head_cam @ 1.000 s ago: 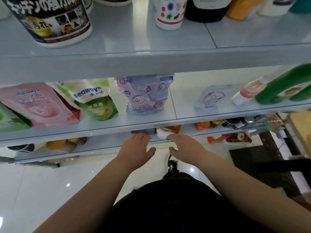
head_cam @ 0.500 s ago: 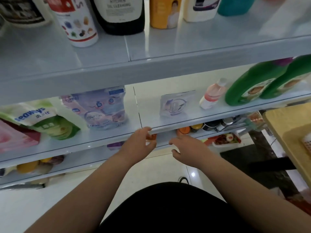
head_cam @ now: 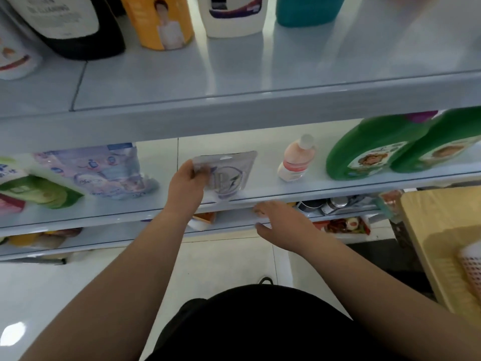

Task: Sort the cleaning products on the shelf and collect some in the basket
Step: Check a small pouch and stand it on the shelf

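My left hand (head_cam: 186, 185) grips the left edge of a small clear-and-purple flat packet (head_cam: 229, 173) standing on the middle shelf (head_cam: 273, 192). My right hand (head_cam: 282, 222) hovers with relaxed fingers just below that shelf's front edge, holding nothing. To the packet's right stand a small pink bottle (head_cam: 296, 160) and two big green jugs (head_cam: 369, 149). A lilac refill pouch (head_cam: 101, 170) and a green pouch (head_cam: 39, 191) lie to the left. A pink-and-white mesh basket (head_cam: 472, 267) sits on a wooden table (head_cam: 429, 230) at the far right.
The top shelf (head_cam: 234, 74) carries a black bottle (head_cam: 70, 24), an orange bottle (head_cam: 158, 22), a white bottle (head_cam: 231, 16) and a teal one (head_cam: 309, 9). Cans and packets fill the lower shelf (head_cam: 338, 204). White tiled floor lies below.
My view shifted right along the shelves. My left hand rose from the shelf's front edge and took hold of the flat packet; my right hand stayed low under the edge.
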`<action>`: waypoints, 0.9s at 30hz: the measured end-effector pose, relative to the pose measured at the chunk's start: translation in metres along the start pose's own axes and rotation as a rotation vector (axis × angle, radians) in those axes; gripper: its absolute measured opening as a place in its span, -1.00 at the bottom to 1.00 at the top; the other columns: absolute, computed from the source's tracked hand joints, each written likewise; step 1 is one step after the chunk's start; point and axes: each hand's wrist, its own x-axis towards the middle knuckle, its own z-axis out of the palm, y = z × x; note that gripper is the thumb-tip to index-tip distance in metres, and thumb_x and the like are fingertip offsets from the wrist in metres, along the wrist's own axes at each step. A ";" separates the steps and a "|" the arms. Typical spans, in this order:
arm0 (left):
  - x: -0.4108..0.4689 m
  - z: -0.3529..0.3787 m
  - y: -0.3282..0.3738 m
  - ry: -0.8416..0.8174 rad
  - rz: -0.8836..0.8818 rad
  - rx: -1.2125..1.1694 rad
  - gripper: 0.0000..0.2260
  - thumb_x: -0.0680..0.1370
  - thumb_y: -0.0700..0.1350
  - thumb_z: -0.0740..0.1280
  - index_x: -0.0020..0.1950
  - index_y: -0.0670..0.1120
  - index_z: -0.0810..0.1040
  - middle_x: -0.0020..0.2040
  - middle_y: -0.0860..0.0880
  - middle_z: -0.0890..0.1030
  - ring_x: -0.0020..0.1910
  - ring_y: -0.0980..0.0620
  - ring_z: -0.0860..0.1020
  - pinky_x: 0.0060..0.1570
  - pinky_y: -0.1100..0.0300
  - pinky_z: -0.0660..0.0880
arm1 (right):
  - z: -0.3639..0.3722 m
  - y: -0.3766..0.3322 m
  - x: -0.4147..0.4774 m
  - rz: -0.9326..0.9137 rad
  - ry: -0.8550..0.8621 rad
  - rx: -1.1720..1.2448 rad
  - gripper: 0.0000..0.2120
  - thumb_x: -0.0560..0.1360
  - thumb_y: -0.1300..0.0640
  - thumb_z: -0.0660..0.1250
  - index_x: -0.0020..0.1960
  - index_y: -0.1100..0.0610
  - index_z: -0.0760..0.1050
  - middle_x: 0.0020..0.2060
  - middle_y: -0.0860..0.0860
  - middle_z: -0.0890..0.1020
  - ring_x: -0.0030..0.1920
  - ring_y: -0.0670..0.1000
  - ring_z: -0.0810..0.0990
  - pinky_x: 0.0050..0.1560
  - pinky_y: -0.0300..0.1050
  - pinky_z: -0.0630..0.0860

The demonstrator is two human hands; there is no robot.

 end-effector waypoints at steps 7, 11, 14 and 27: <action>-0.060 -0.016 0.006 0.001 -0.148 -0.182 -0.87 0.59 0.06 0.36 0.02 0.07 0.66 -0.05 0.10 0.74 0.00 0.01 0.69 0.03 -0.04 0.63 | -0.006 -0.024 0.004 0.187 -0.189 1.165 -0.52 0.44 -0.03 0.56 0.30 0.04 0.52 0.18 -0.01 0.71 0.12 -0.01 0.70 0.03 -0.09 0.64; -0.085 -0.026 0.003 0.080 -0.154 -0.256 -0.93 0.59 0.02 0.42 0.01 0.06 0.59 -0.06 0.07 0.71 -0.13 0.17 0.66 -0.13 0.22 0.58 | -0.002 -0.049 0.000 0.177 -0.204 1.374 -0.78 0.57 0.27 0.43 0.21 0.11 0.60 0.03 0.07 0.76 0.00 0.06 0.75 -0.12 -0.07 0.67; -0.109 -0.040 -0.003 0.206 -0.019 -0.107 -0.70 0.50 -0.06 0.52 0.01 0.14 0.40 0.00 0.06 0.55 -0.14 0.18 0.60 -0.23 0.46 0.46 | 0.000 -0.072 -0.001 0.164 -0.071 1.336 -0.80 0.58 0.24 0.44 0.05 -0.05 0.69 0.01 0.02 0.77 0.00 0.03 0.75 -0.11 -0.05 0.67; -0.164 -0.119 -0.055 -0.283 -0.113 -0.355 -0.66 0.37 -0.05 0.42 0.14 0.03 0.64 0.02 0.05 0.74 0.04 0.12 0.69 0.14 0.10 0.60 | 0.052 -0.181 -0.053 0.098 0.130 1.005 -0.89 0.63 0.14 0.38 0.11 0.05 0.65 0.01 0.01 0.72 0.07 -0.04 0.68 0.14 -0.04 0.64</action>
